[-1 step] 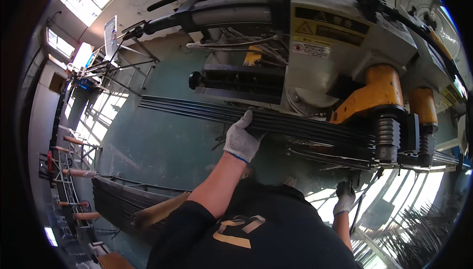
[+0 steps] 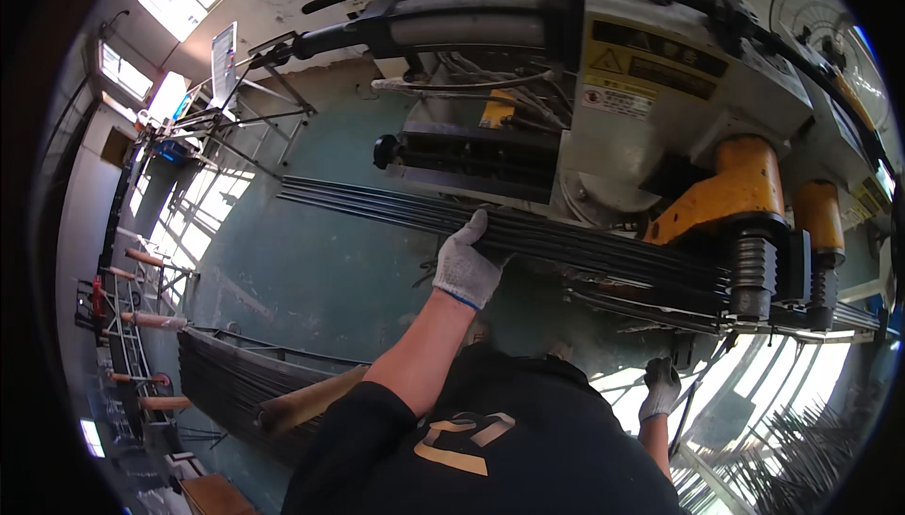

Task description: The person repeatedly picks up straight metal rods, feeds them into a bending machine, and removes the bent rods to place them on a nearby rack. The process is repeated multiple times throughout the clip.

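Observation:
A bundle of long, thin dark metal rods (image 2: 377,206) runs from left of centre to the machine's rollers on the right. My left hand (image 2: 468,268), in a white knit glove, is closed on the bundle near its middle, thumb over the top and fingers hidden beneath. Lower right, my right hand (image 2: 662,390), gloved too, hangs beside my body with its fingers curled in. Whether anything is inside that hand is hidden. Close to it is a thin dark bar of a stand.
A grey machine (image 2: 613,152) with an orange arm (image 2: 726,185) and ribbed metal rollers (image 2: 753,274) stands ahead and right. Dark rods fill a rack (image 2: 236,373) at lower left, beside a wooden roller (image 2: 311,402). More thin rods (image 2: 801,458) lie at lower right.
The whole scene has shifted slightly right and down in the picture. My left hand keeps its place on the rods, and my right hand stays low with curled fingers.

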`<state>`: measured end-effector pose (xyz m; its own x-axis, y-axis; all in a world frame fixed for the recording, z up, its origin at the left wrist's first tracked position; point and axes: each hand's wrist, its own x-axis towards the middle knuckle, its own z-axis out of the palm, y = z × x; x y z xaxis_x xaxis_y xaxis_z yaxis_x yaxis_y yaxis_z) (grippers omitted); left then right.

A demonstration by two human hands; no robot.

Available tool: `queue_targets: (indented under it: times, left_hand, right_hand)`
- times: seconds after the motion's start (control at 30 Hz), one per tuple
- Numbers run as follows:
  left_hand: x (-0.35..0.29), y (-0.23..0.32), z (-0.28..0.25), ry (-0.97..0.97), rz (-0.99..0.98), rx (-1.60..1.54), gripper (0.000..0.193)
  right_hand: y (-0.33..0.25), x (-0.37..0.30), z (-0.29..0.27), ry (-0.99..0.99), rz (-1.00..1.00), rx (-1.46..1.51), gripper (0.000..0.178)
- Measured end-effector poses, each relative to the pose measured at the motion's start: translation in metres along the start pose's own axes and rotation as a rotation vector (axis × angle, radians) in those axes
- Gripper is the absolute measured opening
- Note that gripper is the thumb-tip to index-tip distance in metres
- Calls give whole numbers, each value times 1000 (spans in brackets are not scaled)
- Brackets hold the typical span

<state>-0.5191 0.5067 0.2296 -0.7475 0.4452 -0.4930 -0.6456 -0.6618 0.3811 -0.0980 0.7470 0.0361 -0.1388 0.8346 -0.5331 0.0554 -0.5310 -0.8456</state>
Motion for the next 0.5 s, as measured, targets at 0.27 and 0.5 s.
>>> queue_targets:
  times: [0.27,0.5]
  left_hand:
    - [48,242,-102,52,293,-30,28]
    - [69,408,-162,137,532,20,33]
  right_hand:
    - [103,-33,-30,87,146,-364,33]
    - [144,-105,17,100,217,-469,34]
